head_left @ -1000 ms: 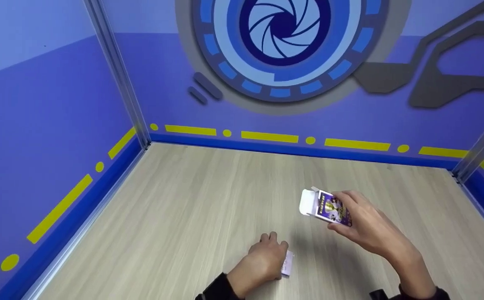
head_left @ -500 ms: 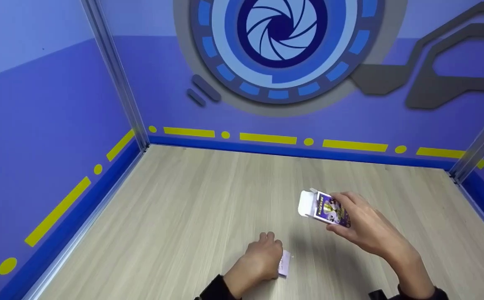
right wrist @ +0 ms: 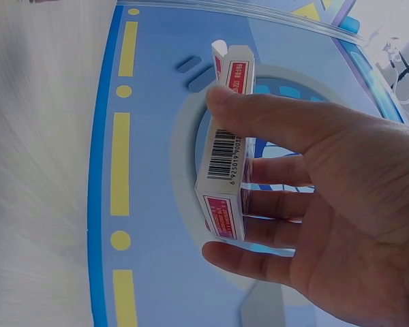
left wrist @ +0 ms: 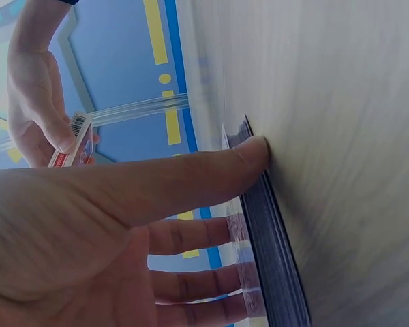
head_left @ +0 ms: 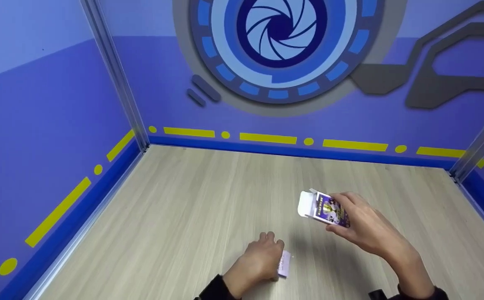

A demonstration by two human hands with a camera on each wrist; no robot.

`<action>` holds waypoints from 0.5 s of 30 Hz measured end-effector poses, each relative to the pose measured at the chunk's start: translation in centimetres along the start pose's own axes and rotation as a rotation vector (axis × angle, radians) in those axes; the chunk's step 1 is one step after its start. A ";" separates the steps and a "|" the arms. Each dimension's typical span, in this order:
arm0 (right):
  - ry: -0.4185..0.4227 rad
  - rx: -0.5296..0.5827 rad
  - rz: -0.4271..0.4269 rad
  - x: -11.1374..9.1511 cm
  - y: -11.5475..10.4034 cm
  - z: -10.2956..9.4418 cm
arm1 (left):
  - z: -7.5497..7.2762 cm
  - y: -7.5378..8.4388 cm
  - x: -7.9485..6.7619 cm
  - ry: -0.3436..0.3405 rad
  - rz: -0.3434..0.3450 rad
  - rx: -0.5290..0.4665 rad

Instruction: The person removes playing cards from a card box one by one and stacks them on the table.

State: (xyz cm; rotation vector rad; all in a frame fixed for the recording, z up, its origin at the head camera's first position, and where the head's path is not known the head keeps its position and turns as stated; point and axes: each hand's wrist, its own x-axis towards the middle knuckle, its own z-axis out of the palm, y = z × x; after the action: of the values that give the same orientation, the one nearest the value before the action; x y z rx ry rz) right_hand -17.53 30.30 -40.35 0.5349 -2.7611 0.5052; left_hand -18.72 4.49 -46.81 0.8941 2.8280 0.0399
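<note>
Near the front of the table, my left hand (head_left: 260,259) holds a deck of cards (head_left: 284,265) that lies flat on the wood. The left wrist view shows the thumb along one long side of the deck (left wrist: 278,272), whose layered edge looks dark, and the fingers at the other side. My right hand (head_left: 369,225) grips a small purple card box (head_left: 330,209) above the table, thumb on one narrow side and fingers on the other. The box's white end flap (head_left: 306,203) stands open, pointing left. A barcode side of the box (right wrist: 223,153) faces the right wrist camera.
The wooden table (head_left: 192,187) is bounded by a blue printed back wall (head_left: 242,112) and a left side wall (head_left: 50,137). Metal posts (head_left: 117,75) stand at the back corners.
</note>
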 end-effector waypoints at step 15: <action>-0.006 -0.003 -0.013 0.2 -0.2 0.4 | -3.3 -1.9 -0.3 0.225 0.007 -0.286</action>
State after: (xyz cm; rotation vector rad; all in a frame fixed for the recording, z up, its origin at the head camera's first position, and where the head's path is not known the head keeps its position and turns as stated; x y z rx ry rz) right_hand -17.64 29.91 -40.55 0.5538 -2.7624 0.4967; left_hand -20.11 2.89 -43.64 0.8819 2.9140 0.5648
